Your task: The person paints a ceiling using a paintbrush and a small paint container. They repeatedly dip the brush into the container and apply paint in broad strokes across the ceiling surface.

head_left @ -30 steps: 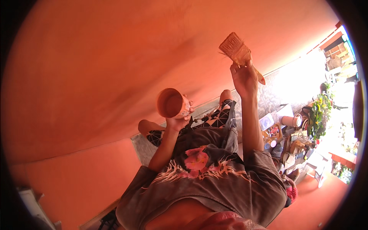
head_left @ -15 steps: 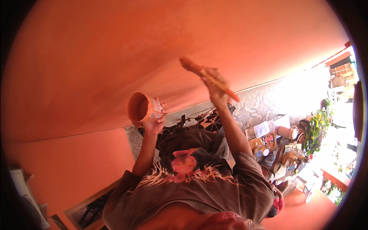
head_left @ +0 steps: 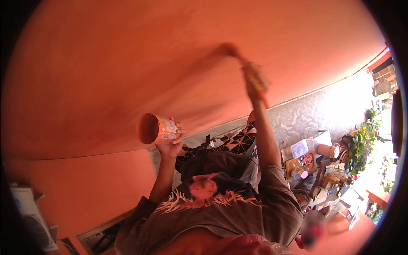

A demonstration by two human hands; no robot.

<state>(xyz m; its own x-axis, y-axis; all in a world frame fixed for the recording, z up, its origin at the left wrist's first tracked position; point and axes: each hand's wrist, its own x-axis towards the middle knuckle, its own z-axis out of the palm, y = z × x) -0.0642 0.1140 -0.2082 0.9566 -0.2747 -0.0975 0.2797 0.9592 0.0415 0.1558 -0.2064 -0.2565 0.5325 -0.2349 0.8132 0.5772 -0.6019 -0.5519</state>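
orange everywhere: big orange painted ceiling surface (head_left: 127, 63) fills most of the view, looks freshly coated

step in hand: brushing paint on, pretty sure mid-stroke since the brush is a blur

right hand (head_left: 255, 78): arm raised, fingers wrapped around the handle of the wooden-handled paintbrush (head_left: 238, 57), bristle end pressed up against the orange surface

left hand (head_left: 171, 144): fingers closed round the small orange-smeared paint cup (head_left: 155, 128), held up near the ceiling, mouth tipped sideways to the left, well apart from the brush

where the paint is: in the cup i guess, can't see the level inside

next move calls for: my guess, bring the brush across to the cup's mouth, so keep the cup steady and not tipped further or it could drip

background: cluttered table (head_left: 312, 163) with tubs and boxes and green potted plants (head_left: 359, 148) far below right
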